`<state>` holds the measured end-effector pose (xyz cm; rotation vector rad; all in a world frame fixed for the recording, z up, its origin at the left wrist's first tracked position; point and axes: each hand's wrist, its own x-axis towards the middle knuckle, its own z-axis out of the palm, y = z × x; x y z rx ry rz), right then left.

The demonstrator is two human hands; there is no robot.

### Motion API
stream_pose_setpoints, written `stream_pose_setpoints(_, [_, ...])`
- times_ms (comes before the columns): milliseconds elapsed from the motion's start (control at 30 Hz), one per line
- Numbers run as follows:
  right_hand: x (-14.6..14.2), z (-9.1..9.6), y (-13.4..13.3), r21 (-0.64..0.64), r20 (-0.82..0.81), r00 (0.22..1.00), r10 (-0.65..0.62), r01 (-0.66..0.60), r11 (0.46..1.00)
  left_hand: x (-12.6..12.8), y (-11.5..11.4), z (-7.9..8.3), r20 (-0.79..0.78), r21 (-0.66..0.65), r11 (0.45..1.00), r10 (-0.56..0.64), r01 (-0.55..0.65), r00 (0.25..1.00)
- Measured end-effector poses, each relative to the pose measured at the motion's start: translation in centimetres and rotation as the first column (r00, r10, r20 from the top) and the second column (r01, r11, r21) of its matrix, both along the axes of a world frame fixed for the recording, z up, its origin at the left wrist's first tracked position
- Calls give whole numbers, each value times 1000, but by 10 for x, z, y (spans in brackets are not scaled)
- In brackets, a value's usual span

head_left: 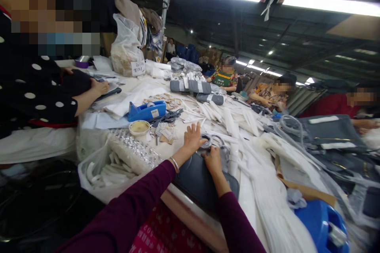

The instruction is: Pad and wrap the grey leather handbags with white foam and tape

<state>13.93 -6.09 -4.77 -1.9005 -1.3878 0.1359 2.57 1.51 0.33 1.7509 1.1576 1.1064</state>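
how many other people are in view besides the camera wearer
5: a person in polka dots at left; across the table at right, a green top, a floral top and a red top; a person in white far back. Others may be hidden.

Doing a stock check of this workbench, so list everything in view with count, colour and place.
table: one, pale, across the view
grey padded bag: one, dark grey, near edge, under both hands
tape roll: one, clear, at both hands' fingertips
tape dispenser: one, blue, left of centre
round dish: one, white, tan contents, before the dispenser
white strips: many, white, heaped in the middle
grey pads: three, grey, far side
plastic bag: one, clear, holding white curved pieces, left edge
blue tub: one, blue, lower right
co-worker's hand: one, dotted black sleeve, far left
seated people: three, far side
left hand: fingers spread, beside tape roll
right hand: on the bag, grip unclear
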Motion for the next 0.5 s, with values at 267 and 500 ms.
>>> stream_pose_setpoints(267, [0,2,-5,109,-84,996,-43,52,993,41,-22,-22,-257,350,749,-501,563,826])
stream_pose_setpoints(500, [12,35,-52,394,106,872,-478,405,825,53,-25,-52,-285,329,732,-525,597,802])
